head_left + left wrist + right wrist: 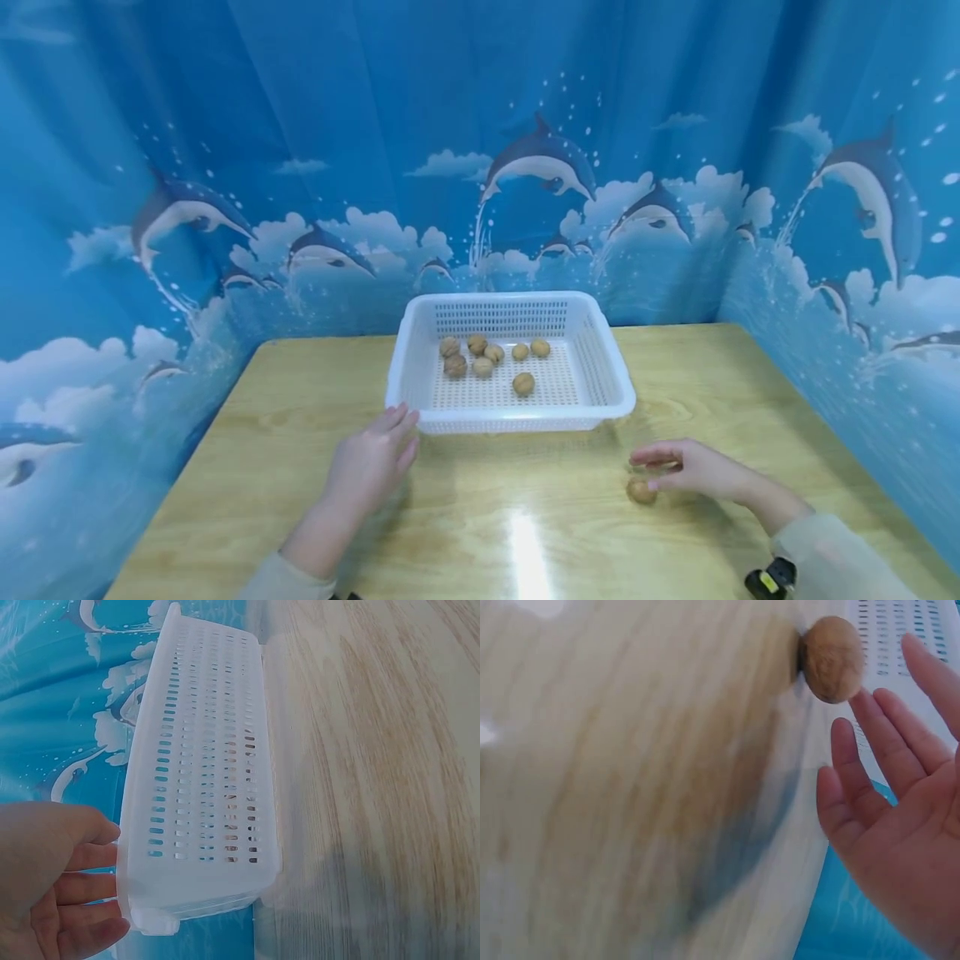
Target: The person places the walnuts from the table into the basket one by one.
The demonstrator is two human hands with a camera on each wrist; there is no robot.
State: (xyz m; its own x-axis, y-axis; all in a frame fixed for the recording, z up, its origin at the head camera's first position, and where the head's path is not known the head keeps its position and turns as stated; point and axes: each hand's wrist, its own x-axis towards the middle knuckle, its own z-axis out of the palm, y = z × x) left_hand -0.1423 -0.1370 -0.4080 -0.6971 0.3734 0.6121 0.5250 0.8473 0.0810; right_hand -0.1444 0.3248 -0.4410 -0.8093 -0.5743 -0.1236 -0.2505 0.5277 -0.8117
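Observation:
A white plastic basket (510, 421) with slotted walls stands on the table, several walnuts (523, 383) lying on its floor. My left hand (371, 462) is at the basket's front left corner, its fingertips (112, 886) against or just beside the rim in the left wrist view. One walnut (641, 491) lies on the table, right of the basket and nearer to me. Over it is my right hand (697, 469), fingers spread and thumb close to the nut. The right wrist view shows this walnut (832, 660) by the fingertips, not enclosed by them.
The wooden table (247, 467) reaches back to a blue curtain (420, 108) printed with dolphins, which hangs behind and at both sides. A dark wrist device (771, 578) sits at the right sleeve. Light glares off the tabletop near the front.

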